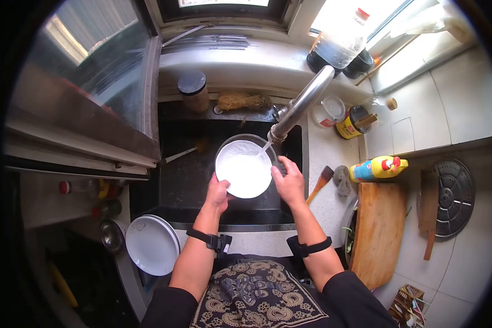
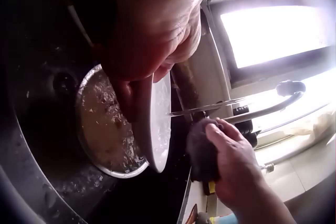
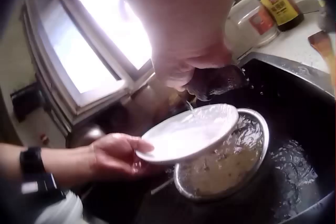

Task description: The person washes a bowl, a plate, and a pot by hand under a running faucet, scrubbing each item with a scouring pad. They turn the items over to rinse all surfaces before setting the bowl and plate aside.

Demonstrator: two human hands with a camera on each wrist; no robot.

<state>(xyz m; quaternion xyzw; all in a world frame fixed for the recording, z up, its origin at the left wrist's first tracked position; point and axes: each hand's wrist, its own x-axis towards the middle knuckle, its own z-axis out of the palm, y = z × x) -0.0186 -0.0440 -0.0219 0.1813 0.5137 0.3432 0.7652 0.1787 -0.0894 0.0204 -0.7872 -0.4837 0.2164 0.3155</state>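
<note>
A white plate (image 1: 243, 169) is held over the dark sink under a thin stream from the tap (image 1: 300, 106). My left hand (image 1: 218, 191) grips its lower left rim, thumb on the upper face, as the right wrist view also shows. Water strikes the face of the plate (image 3: 191, 133) and spreads over it. Below hangs no support but a metal basin (image 3: 220, 182) of cloudy water, partly covered by the plate. My right hand (image 1: 291, 183) holds a dark, wet scrubbing cloth (image 2: 202, 150) just beside the plate, apart from its rim.
The black sink (image 1: 175, 188) surrounds the basin, with a long-handled brush (image 1: 181, 154) inside it. White plates (image 1: 152, 245) are stacked at left. On the right counter are a wooden spatula (image 1: 320, 183), a yellow bottle (image 1: 378, 169) and a cutting board (image 1: 378, 235). A lidded jar (image 1: 193, 90) stands behind.
</note>
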